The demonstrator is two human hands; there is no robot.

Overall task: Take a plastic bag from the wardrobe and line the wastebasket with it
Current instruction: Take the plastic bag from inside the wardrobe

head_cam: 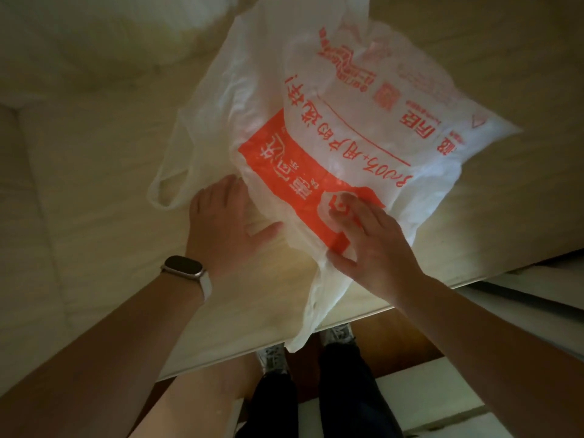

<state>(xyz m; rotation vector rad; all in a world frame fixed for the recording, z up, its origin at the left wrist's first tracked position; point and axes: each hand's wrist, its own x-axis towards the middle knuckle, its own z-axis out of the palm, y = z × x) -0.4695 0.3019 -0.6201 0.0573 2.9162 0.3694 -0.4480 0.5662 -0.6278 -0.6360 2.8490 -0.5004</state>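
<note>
Here we are at the pale wooden shelf (94, 184), and the plastic bag (363, 115) lies right across the middle of it, white and crinkled, puffed up a little, with big orange-red print and a solid orange block facing up. One handle loop (167, 188) trails out flat towards the shelf's left side, and the bag's near end spills over the front edge and hangs down just past it. The left hand (221, 222), with a watch (185, 268) on its wrist, lies flat on the shelf close to the front edge, fingers straight and thumb spread wide, right up against the bag's left side beside that loop; the fingertips touch the plastic, and I cannot tell if they slip under it. The right hand (373, 245) is on top of the bag near the front edge, over the orange block, its fingers curled down and the thumb reaching in from below, so it pinches a fold of the plastic between them. Up in the far left corner of the shelf sits a soft white bundle (189, 23), too blurred to make out. Below the front edge I can see the person's light shoes (271, 358) and dark trousers (347, 390) on a brown floor.
</note>
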